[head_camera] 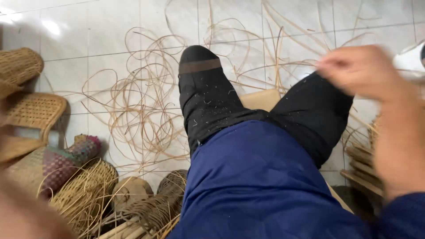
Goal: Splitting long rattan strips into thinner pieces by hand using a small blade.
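The person's right hand (pixel 361 71) sits in the upper right of the frame, blurred by motion. Its fingers (pixel 330 66) are drawn together toward the thumb, their tips pointing left, as if pinching; whether anything lies between them cannot be told through the blur. Thin pale cane strips (pixel 283 66) run just beside and behind the fingertips, over the white tiled floor (pixel 110 26). Contact between fingertips and strips cannot be confirmed. A white blurred object (pixel 409 59) shows at the right edge, just behind the hand.

The left hand (pixel 22 212) appears only as a large out-of-focus blur in the lower left corner; the state of its fingers cannot be told.

A loose tangle of coiled tan cane strands (pixel 141 106) lies on the floor at centre left, well apart from the right hand. More strands fan across the upper centre and upper right.

The person's leg in black trousers and a black sock with a brown band (pixel 199 66) stretches up through the centre of the frame. A dark blue garment (pixel 256 186) covers the lower centre, with a blue sleeve at the lower right.

Along the left edge stand woven cane pieces (pixel 31 110). Below them lie a woven basket with purple and green weave (pixel 66 161) and a bundle of straw-coloured fibre (pixel 84 194). A darker woven bundle (pixel 159 208) lies at bottom centre. Stacked wooden slats (pixel 361 166) sit at the lower right.
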